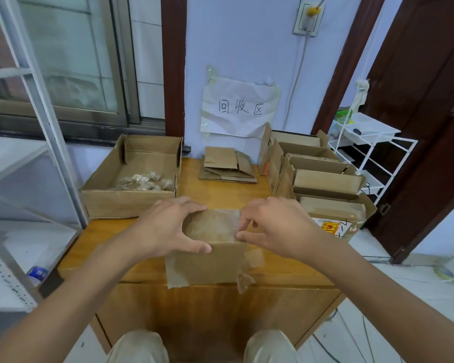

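Squarely at lower centre of the frame, on the near part of the wooden table (220,189): a small cardboard box (207,263), caught between both hands. Gripped at its top left corner by the left hand (165,226), thumb on the near face, fingers curled over the far edge. Pinched at its top right edge, on the clear tape (218,224), by thumb and fingertips of the right hand (278,229).

table (220,189) | open box (129,204) left | flat cardboard (227,166) back | taped box (207,263) front | boxes (325,179) right
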A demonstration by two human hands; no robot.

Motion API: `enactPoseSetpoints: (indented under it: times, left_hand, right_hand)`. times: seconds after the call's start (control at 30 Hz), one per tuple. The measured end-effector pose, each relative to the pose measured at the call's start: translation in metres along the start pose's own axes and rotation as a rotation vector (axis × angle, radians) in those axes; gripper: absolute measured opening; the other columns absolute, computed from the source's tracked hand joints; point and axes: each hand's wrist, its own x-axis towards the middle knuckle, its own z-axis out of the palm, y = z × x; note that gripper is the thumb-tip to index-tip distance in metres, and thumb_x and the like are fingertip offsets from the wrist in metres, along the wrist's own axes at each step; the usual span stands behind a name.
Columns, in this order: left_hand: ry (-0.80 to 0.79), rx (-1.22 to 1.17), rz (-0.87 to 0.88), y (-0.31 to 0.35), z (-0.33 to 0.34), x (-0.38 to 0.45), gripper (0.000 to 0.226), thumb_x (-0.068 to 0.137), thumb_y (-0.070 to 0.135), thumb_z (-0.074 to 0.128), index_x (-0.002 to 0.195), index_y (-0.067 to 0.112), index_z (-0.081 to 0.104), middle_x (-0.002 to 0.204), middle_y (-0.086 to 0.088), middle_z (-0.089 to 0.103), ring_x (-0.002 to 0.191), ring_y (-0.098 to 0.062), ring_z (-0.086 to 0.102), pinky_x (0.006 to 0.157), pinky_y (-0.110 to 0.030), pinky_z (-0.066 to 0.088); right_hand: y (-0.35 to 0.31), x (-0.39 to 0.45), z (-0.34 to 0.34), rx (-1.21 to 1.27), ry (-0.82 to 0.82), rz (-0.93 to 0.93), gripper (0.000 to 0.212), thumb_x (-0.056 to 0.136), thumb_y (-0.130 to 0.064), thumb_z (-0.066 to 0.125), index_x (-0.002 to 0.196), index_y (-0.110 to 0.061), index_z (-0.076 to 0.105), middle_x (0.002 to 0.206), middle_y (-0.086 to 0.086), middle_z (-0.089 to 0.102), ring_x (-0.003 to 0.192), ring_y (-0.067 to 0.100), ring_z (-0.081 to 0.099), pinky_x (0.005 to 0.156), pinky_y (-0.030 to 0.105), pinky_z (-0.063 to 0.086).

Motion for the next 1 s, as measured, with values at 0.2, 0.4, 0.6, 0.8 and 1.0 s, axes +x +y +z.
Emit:
enactPoseSetpoints:
  times: [0.2,0.4,0.6,0.8,1.0]
  left_hand:
    - [0.015,0.034,-0.009,0.007,-0.001,-0.003,0.109,0.064,0.087,0.064,0.156,0.034,0.04,0.135,0.018,0.049,0.124,-0.014,0.048,0.103,-0.034,0.041]
    - [0.049,0.026,-0.033,0.008,0.001,-0.006,0.103,0.068,0.083,0.069,0.155,0.037,0.04,0.135,0.021,0.047,0.125,-0.011,0.047,0.103,-0.033,0.041]
    - [0.052,0.038,-0.044,0.012,0.0,-0.005,0.102,0.068,0.082,0.07,0.154,0.036,0.041,0.138,0.017,0.05,0.127,-0.013,0.049,0.103,-0.034,0.042]
    - [-0.146,0.115,-0.075,0.033,-0.016,0.007,0.118,0.067,0.084,0.071,0.158,0.025,0.024,0.152,0.006,0.045,0.13,-0.019,0.049,0.105,-0.037,0.04]
    - [-0.022,0.108,-0.067,0.041,0.01,0.018,0.117,0.06,0.101,0.051,0.151,0.03,0.038,0.148,0.008,0.052,0.131,-0.016,0.048,0.108,-0.04,0.034]
  right_hand:
    - [-0.028,0.008,0.002,-0.378,-0.015,-0.063,0.016,0.104,-0.028,0.048,0.105,-0.02,0.062,0.093,-0.003,0.051,0.07,0.027,0.05,0.051,0.03,0.03]
    - [-0.008,-0.001,0.023,0.413,0.12,0.376,0.018,0.09,-0.035,0.07,0.074,-0.028,0.067,0.07,-0.011,0.068,0.071,0.009,0.065,0.066,0.035,0.056]
    - [-0.005,-0.006,0.027,0.26,0.062,0.172,0.031,0.095,-0.063,0.058,0.088,-0.033,0.055,0.073,-0.015,0.064,0.07,0.002,0.06,0.065,0.034,0.051]
    - [0.011,0.008,0.017,0.669,-0.222,0.168,0.03,0.103,-0.04,0.064,0.098,-0.011,0.058,0.081,0.013,0.065,0.074,0.029,0.072,0.05,0.027,0.052]
    - [0.01,0.007,0.027,0.725,-0.122,0.177,0.023,0.103,-0.034,0.066,0.091,-0.015,0.062,0.078,0.012,0.072,0.064,0.022,0.076,0.052,0.032,0.06]
